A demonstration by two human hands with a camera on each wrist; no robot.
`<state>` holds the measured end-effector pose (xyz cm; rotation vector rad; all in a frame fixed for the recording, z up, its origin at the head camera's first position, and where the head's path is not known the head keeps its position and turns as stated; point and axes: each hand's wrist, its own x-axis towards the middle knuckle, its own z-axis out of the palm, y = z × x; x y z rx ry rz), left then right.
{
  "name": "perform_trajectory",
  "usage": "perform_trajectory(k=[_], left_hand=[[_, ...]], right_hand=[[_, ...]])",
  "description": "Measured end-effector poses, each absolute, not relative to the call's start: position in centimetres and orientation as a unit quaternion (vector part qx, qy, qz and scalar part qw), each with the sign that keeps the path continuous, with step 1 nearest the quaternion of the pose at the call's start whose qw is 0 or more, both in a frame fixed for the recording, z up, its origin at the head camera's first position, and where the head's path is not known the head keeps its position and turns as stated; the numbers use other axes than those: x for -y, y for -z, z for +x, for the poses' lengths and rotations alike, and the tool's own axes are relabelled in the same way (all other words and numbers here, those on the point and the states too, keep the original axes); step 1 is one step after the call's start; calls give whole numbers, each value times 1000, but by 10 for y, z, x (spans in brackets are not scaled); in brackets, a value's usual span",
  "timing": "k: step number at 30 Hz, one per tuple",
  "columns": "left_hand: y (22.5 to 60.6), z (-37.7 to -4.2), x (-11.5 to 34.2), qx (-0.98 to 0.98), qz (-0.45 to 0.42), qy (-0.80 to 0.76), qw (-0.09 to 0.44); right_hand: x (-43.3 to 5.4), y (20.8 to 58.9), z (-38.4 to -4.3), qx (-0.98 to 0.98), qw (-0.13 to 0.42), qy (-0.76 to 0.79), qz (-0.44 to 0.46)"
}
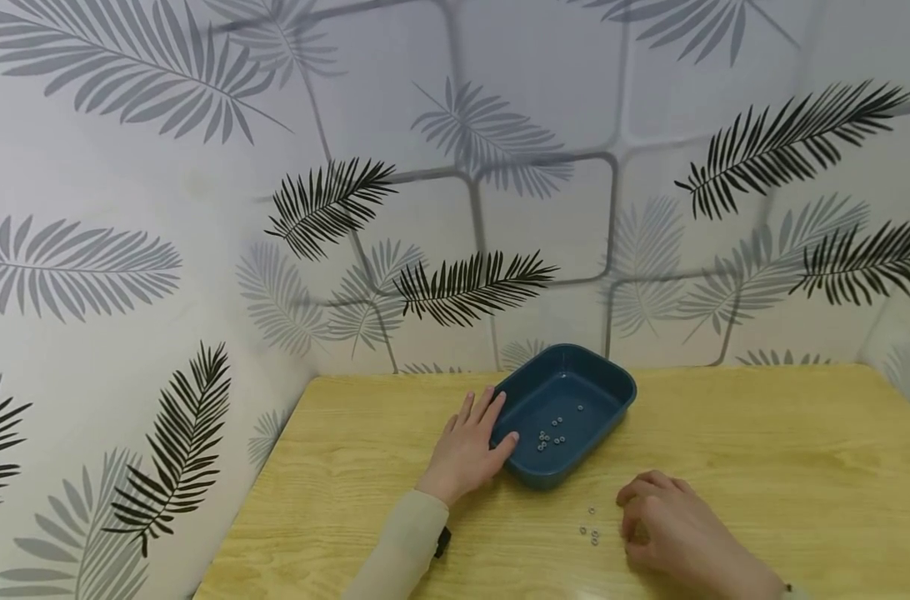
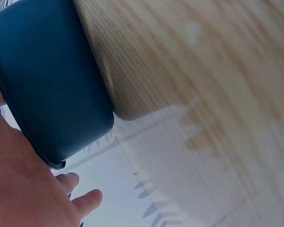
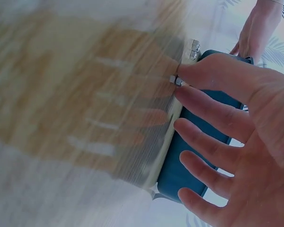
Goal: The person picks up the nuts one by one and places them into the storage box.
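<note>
A blue plastic bin stands on the table with several small metal nuts on its floor. My left hand rests against the bin's left side, fingers spread and fairly straight, the thumb at the rim. The left wrist view shows the bin's outer wall beside that hand. To the right of the bin, my right hand is low over the table. Its thumb and index finger pinch a small metal nut in the right wrist view; the other fingers are loosely extended. Several loose nuts lie just left of it.
The yellow wood-grain table ends at a wall with a leaf pattern, close behind the bin. A dark object shows at my left wrist. In the right wrist view, more nuts sit beyond the thumb.
</note>
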<state>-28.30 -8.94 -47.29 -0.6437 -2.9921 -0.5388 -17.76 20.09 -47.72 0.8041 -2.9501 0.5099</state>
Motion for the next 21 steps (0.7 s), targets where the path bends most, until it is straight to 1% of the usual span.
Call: perform_trajectory(k=[7,13,18,21], left_hand=[[472,-284,89,963,-203,174,19],[473,-284,89,963,-206,171,19],[478,-286,89,963,-207,171,19],[478,-286,89,963,-209,170,20]], right_hand=[[-201,477,-179,953,22,-164,252],[-199,480,-179,954,41,-151,254],[-195,479,-180,961,36,-146,231],[-192,477,-181,963,42,-146,221]])
